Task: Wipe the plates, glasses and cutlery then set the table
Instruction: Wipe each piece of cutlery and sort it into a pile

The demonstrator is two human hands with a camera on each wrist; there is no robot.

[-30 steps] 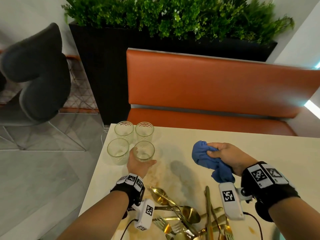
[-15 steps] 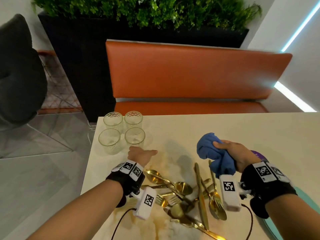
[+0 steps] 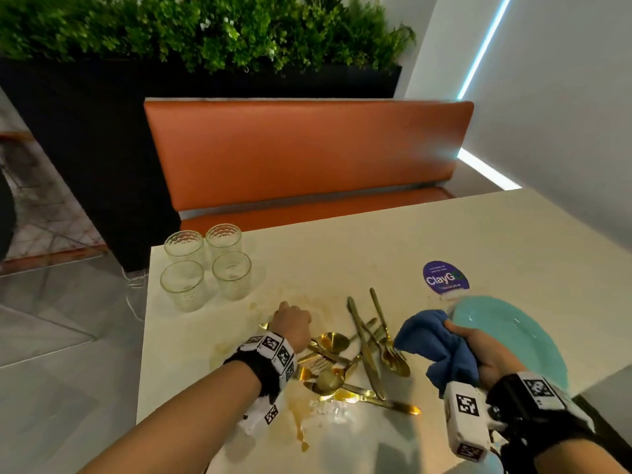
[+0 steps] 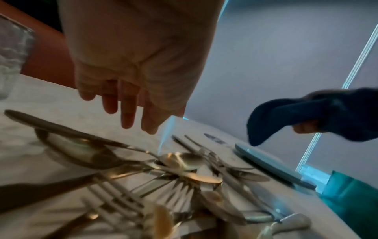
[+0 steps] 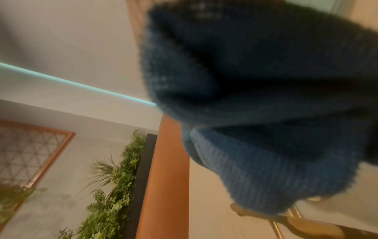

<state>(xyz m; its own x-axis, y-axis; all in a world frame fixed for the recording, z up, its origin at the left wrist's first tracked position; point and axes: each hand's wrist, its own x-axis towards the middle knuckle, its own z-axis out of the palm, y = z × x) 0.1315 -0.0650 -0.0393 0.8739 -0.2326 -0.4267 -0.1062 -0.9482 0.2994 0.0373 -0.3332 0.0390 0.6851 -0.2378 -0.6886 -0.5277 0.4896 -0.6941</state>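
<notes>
1. Here the left hand (image 3: pixel 293 325) holds nothing; the left wrist view shows its fingers (image 4: pixel 127 111) loosely extended and pointing down, slightly apart, above the table (image 3: pixel 359 254).
2. Whether the fingertips touch the tabletop cannot be told; in the left wrist view they appear just clear of it.
3. The left forearm reaches in from the lower left, the back of the hand facing up, at the far left edge of the cutlery pile (image 3: pixel 355 354).
4. The pile of gold spoons, forks and knives lies jumbled on the table just right of the left hand and partly under its wrist, amid brownish stains (image 3: pixel 297 415).
5. The right hand (image 3: pixel 485 354) is curled round a bunched blue cloth (image 3: pixel 434 343), gripping it; a fold hangs out to the left past the fingers.
6. The right hand is raised above the table, over the near left part of a turquoise plate (image 3: pixel 513 333), with the cloth between the plate and the cutlery.
7. The plate lies flat near the table's near right edge, beside the pile.
8. Four empty glasses (image 3: pixel 208 265) stand upright in a tight square at the table's far left corner, beyond the left hand and apart from it.
9. A round purple sticker (image 3: pixel 444 278) lies just beyond the plate.
10. An orange bench (image 3: pixel 307 148) and a planter of greenery (image 3: pixel 205 32) stand behind the table.
</notes>
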